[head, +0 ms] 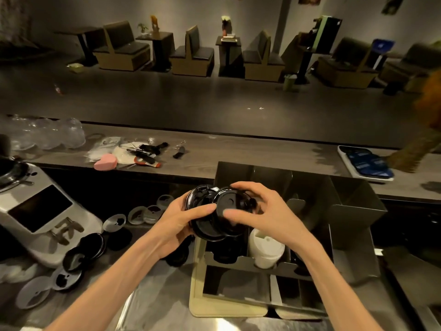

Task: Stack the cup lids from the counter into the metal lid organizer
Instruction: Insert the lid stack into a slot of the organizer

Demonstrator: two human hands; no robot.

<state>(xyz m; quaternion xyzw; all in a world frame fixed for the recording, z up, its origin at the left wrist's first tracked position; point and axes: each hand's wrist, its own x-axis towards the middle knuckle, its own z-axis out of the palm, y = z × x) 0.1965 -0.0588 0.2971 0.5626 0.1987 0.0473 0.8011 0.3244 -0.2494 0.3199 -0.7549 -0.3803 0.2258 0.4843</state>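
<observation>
white lid stack (266, 249) fills organizer (353, 211) middle slot, loose lids (83, 252) crowd counter left

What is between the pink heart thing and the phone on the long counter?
In the head view, only a small black clip-like item lies between the pink heart and phone.

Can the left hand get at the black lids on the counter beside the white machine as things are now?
Probably not at once: the left hand grips a bunch of black lids together with the right hand. The way to the loose black lids beside the white machine looks free otherwise.
</observation>
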